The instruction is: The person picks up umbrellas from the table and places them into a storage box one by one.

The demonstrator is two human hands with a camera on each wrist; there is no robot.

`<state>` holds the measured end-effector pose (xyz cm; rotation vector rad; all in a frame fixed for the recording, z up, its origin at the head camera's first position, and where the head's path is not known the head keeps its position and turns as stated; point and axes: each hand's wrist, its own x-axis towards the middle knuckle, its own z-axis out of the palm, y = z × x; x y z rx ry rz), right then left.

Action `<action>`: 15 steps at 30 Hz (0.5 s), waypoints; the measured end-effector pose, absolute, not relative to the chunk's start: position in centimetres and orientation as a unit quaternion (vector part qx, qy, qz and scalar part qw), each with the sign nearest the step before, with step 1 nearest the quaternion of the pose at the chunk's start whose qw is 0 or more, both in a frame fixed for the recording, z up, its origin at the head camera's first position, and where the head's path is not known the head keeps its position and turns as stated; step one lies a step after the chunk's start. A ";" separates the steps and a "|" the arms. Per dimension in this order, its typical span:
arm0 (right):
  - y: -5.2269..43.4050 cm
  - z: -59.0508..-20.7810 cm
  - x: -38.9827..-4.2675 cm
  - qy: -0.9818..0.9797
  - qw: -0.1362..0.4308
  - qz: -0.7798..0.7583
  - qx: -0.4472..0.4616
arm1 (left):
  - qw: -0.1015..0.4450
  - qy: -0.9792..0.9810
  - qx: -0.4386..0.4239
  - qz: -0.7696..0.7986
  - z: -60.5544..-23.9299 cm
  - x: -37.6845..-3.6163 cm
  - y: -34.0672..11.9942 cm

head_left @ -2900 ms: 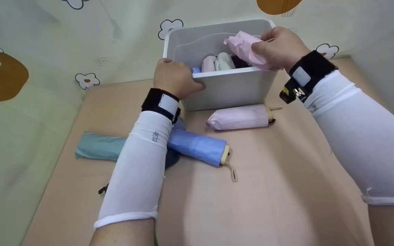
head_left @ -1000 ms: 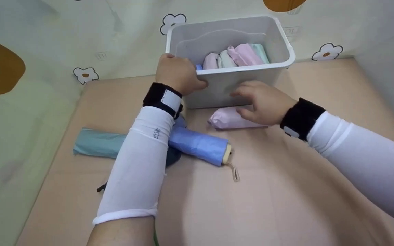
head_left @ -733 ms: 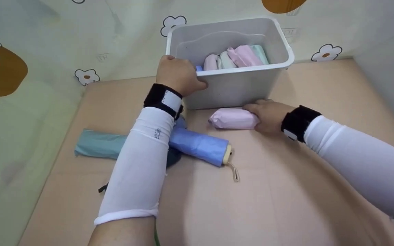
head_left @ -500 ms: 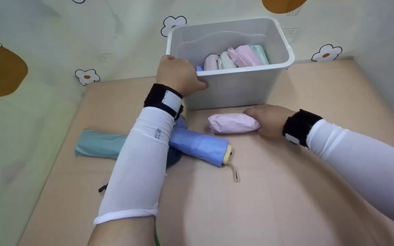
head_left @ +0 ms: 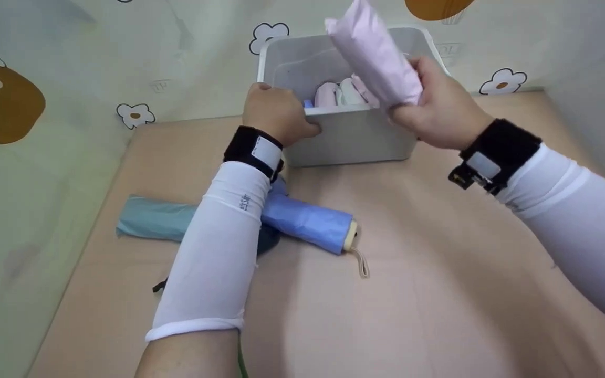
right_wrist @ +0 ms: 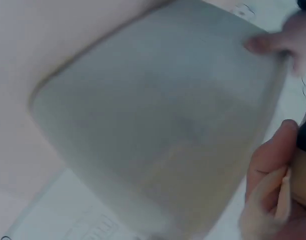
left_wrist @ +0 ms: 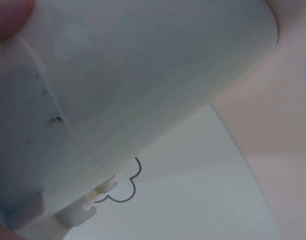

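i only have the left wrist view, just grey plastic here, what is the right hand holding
Observer: The right hand grips a folded pink umbrella, lifted above the grey bin.
Operator: anything in the bin yet
Observer: Yes, several folded umbrellas in pale colours stand inside.
Operator: what's left on the table
Observer: A blue folded umbrella and a teal one, both partly under the left forearm; the left hand holds the bin's rim.

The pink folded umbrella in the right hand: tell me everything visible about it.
The pink folded umbrella is a compact, pale pink roll of soft, slightly creased fabric. The right hand grips its lower end, so any handle is hidden. It is held up off the table, tilted with its closed end up and to the left, above the front right rim of the white bin. Nothing but that hand visibly touches it.
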<state>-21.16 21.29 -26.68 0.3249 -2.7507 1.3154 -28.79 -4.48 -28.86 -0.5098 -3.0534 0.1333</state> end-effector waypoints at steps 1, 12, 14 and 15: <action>21.1 -26.1 -21.8 -0.893 0.041 0.442 0.080 | 0.020 -0.986 -0.162 0.039 -28.9 -28.8 -4.4; 18.1 -25.6 -28.3 -0.900 0.020 0.435 -0.027 | 0.020 -0.987 -0.154 0.029 -29.0 -28.7 -3.8; 17.8 -26.1 -28.9 -0.910 0.000 0.413 -0.034 | 0.024 -0.987 -0.157 0.030 -29.0 -28.6 -3.7; 17.8 -26.1 -29.0 -0.917 -0.014 0.397 -0.036 | 0.026 -0.986 -0.159 0.031 -29.0 -28.6 -3.7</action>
